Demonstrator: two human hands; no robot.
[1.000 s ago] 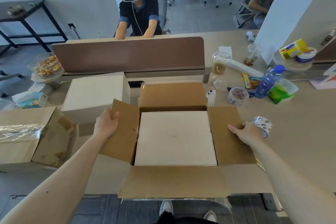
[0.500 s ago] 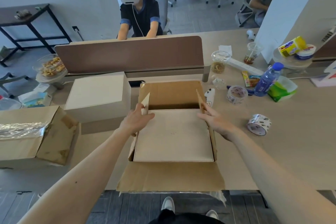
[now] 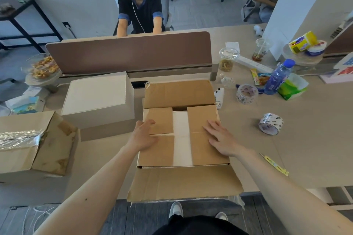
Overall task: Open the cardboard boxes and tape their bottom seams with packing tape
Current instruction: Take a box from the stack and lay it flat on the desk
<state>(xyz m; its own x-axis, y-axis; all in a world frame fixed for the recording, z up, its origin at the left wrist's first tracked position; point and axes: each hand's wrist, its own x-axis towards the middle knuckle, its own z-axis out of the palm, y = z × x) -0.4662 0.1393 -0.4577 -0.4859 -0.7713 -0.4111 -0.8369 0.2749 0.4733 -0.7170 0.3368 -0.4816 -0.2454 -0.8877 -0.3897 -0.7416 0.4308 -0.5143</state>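
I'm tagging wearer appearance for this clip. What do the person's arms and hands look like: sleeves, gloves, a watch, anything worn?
Both arms are bare along their whole visible length, with no sleeves showing. The left hand and right hand wear no gloves, and no watch, bracelet or ring is visible. No cables or markings are on them. A dark garment shows at the bottom edge of the view.

The two side flaps are hiding most of the white box (image 3: 181, 135) inside the cardboard box (image 3: 183, 181). The picture's left edge is cutting off the taped box (image 3: 28, 143).
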